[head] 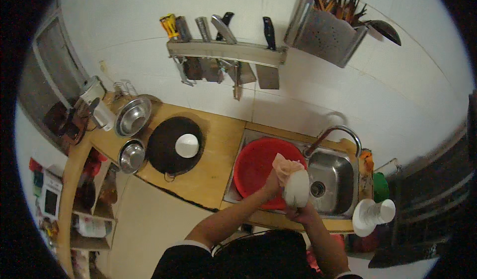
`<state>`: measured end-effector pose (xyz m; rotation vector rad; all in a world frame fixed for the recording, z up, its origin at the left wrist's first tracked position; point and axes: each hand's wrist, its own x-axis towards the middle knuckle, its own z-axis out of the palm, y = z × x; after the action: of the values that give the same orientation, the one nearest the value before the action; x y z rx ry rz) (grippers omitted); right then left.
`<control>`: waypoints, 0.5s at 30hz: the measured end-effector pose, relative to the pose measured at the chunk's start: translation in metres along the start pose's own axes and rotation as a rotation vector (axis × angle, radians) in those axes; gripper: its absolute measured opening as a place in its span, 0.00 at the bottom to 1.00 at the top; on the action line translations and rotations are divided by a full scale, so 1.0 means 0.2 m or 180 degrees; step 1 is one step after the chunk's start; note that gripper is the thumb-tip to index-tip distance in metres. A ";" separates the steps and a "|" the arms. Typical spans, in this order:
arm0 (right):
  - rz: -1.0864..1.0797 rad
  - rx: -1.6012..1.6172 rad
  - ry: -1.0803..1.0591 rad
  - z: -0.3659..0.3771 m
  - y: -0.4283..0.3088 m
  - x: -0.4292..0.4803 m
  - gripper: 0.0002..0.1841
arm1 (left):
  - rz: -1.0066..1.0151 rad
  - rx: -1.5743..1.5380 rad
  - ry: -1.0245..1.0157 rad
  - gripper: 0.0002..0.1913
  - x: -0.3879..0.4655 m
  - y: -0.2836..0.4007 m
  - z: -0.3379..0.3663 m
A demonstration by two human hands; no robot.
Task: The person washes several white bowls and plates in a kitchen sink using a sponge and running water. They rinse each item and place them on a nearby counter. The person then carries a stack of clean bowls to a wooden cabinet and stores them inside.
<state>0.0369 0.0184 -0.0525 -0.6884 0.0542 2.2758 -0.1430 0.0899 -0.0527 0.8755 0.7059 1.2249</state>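
Note:
My right hand (301,215) grips a white bowl (297,191) by its near edge, tilted on its side. A crumpled pale pink cloth (286,167) is in my left hand (273,184), pressed against the bowl's far left side. Part of my left hand is hidden behind the bowl and cloth. Both hands are above the right side of a red plastic basin (253,167), which sits in the left part of the sink. To their right lies the stainless steel sink bowl (335,174) with its drain (317,189).
A curved faucet (341,128) rises behind the sink. White dishes (376,213) are stacked at the counter's right end. Left, a white bowl (187,146) rests on a dark round pan or lid (164,144), near metal bowls (132,156). Knives hang on a wall rack (227,51) beside a chopstick holder (324,36).

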 end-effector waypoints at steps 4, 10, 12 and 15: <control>-0.0635 -0.1309 -0.0678 -0.17 -0.14 0.18 0.22 | -0.0868 -0.1656 -0.0063 0.23 -0.02 -0.02 0.08; -0.3196 -0.4320 0.3023 -0.05 -0.20 0.16 0.36 | -0.0039 0.0152 -0.0229 0.31 -0.34 -0.18 0.19; -0.3140 -0.3402 0.2696 0.08 -0.22 0.08 0.29 | -0.0183 0.0286 -0.0084 0.34 -0.39 -0.11 0.15; -0.3724 -0.4420 0.2228 0.26 -0.16 0.05 0.39 | 0.0277 0.1357 0.0265 0.36 -0.33 0.14 -0.03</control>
<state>0.0291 0.0613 -0.0089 -1.5703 -1.3008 0.6019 -0.1771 0.0291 -0.0312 1.2202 1.0279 1.2125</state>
